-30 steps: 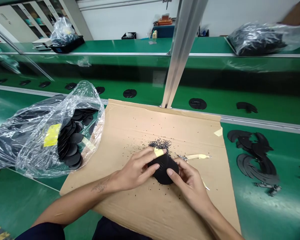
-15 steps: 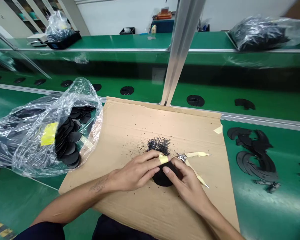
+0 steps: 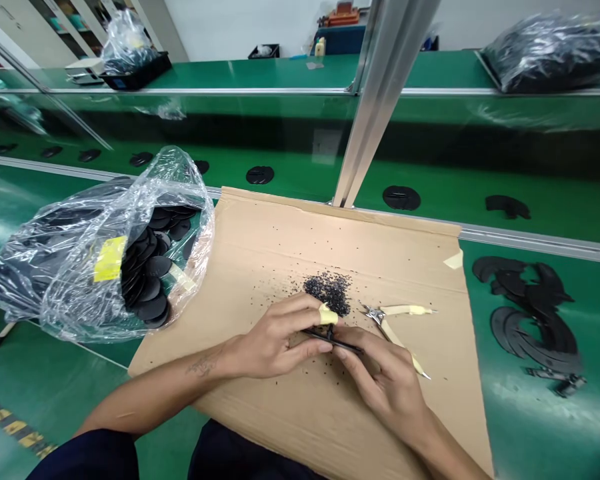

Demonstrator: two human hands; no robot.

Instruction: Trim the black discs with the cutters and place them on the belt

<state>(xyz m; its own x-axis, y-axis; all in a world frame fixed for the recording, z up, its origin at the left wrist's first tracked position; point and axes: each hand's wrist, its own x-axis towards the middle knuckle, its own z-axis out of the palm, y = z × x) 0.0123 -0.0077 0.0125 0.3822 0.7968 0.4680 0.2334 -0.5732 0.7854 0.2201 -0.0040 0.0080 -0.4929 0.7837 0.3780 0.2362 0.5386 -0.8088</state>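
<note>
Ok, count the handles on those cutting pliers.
2: the upper handle points right across the cardboard; the lower handle slants toward the person, beside the right hand. None seems hidden.

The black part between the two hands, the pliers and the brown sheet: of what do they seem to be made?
Black part: probably hard plastic, thin and straight; seen nearly edge-on, its finish is hard to judge. Pliers: metal head, silvery and shiny; the pale yellow handles look wrapped, perhaps with tape. Brown sheet: likely cardboard, matt, with long creases.
</note>
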